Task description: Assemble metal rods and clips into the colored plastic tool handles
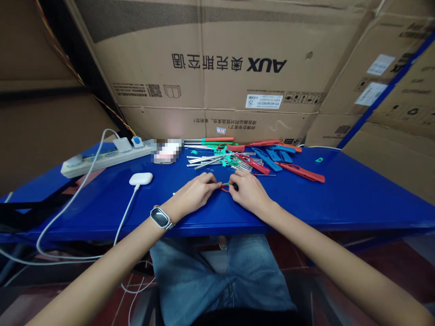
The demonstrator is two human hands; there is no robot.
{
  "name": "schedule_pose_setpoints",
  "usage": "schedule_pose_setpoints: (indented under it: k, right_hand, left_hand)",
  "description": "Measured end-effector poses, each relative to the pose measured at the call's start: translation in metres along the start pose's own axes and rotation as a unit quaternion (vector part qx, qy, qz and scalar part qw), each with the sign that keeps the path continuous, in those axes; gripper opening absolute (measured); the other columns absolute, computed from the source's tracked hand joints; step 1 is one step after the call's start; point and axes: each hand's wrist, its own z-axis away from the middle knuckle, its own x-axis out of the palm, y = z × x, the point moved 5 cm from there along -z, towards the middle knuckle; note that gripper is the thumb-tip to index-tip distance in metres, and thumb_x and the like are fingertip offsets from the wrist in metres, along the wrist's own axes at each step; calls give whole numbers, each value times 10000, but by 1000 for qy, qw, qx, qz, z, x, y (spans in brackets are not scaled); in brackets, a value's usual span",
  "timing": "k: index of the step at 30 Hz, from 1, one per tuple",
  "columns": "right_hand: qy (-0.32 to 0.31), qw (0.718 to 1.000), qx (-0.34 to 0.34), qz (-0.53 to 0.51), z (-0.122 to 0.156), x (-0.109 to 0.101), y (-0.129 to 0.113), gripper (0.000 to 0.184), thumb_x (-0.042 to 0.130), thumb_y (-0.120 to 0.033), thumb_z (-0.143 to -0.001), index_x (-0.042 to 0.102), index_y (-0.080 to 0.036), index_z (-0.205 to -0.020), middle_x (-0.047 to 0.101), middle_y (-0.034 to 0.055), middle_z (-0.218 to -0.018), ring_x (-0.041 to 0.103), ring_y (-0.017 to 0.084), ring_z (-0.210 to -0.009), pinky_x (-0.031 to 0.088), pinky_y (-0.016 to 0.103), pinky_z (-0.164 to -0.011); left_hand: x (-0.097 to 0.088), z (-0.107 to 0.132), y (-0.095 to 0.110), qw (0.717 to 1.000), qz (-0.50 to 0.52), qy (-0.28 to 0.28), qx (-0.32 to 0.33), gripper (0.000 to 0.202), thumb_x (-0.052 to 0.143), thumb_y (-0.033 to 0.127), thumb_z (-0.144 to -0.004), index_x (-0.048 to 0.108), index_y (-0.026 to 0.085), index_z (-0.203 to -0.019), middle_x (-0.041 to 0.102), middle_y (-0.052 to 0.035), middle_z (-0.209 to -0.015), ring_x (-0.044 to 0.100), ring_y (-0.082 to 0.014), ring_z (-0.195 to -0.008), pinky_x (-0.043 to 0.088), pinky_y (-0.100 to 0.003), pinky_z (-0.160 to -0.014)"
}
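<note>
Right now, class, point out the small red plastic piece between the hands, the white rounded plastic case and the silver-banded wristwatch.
Small red plastic piece (pixel 224 190), head view: its lower edge.
White rounded plastic case (pixel 141 179), head view: middle of its top.
Silver-banded wristwatch (pixel 159 218), head view: dark screen.

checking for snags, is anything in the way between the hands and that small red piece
Nothing visible is: the left hand and right hand both have their fingertips at the small red piece. The silver tubes lie farther back on the table.
</note>
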Motion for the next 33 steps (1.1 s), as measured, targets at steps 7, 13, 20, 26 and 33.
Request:
schedule_pose_setpoints:
  k: [7, 13, 20, 26, 33]
  right_hand:
    - [0, 1000, 2, 2, 0, -1, -1, 136, 540, -146, -887, 651, -191, -822, 634, 62, -878, 589, 210, -910, 431, 292, -741]
    - [-2, 1000, 10, 0, 0, -1, 0, 133, 539, -145, -886, 653, -194, -841, 641, 65, -894, 585, 211, -922, 433, 291, -739]
    - [-2, 1000, -14, -2, -1, -3, -1, 148, 569, -188, -887, 702, -199, -951, 661, 70, -957, 594, 220, -928, 427, 324, -766]
    - [-18, 999, -22, 27, -2, -3, -4, 171, 549, -203, -922, 718, -178, -911, 679, 91, -959, 609, 234, -968, 381, 361, -838]
    - [6, 999, -13, -40, 2, -3, 1, 219, 581, -204, -887, 659, -166, -1088, 724, 87, -1032, 637, 244, -995, 384, 380, -874]
  left_hand:
    - [0, 0, -8, 996, 74, 21, -47, 264, 461, 225, -1011, 671, 173, -1162, 654, -76, -1015, 640, -189, -941, 524, -309, -853]
    - [-3, 1, -7, 994, 95, 44, -22, 220, 496, 194, -985, 715, 182, -1010, 652, -71, -1002, 647, -179, -922, 527, -300, -844]
    - [-2, 1, -5, 996, 74, 18, -38, 226, 453, 173, -992, 673, 184, -1043, 645, -70, -1028, 631, -185, -966, 530, -324, -885]
    - [-4, -7, 2, 999, 12, 12, -39, 209, 493, 282, -998, 640, 179, -1106, 631, -76, -1051, 617, -208, -981, 522, -340, -877]
    - [8, -25, 8, 998, -32, -34, -49, 249, 443, 234, -1021, 676, 148, -996, 618, -77, -991, 613, -199, -925, 505, -304, -804]
